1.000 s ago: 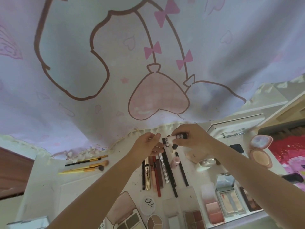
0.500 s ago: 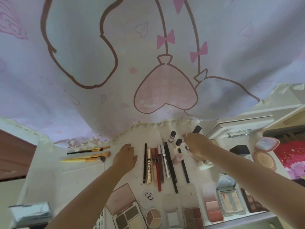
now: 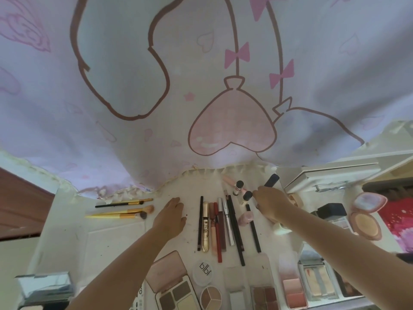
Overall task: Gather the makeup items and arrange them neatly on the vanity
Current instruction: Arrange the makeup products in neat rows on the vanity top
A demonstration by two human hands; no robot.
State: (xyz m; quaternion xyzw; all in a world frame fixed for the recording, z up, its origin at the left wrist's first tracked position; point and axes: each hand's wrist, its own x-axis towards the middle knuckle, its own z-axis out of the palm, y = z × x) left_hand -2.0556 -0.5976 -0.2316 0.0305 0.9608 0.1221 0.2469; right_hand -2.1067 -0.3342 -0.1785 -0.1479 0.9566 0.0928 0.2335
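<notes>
My left hand rests flat and open on the white vanity, left of a row of pencils, liners and a gold mascara. At the back of that row, my right hand has curled fingers that seem to grip the lower end of a dark tube, which sticks up and away. Its fingertips sit next to a small black-capped bottle. A second small bottle stands just behind it. A pink item lies beside the row.
Gold-handled brushes lie at the left. Eyeshadow and blush palettes line the front edge. An open round compact, a black box and a white jar sit at the right. A printed cloth hangs over the back.
One second ago both hands held a small bottle together above the row. The bottle now stands on the vanity. My left hand dropped flat to the left and has stayed there.
</notes>
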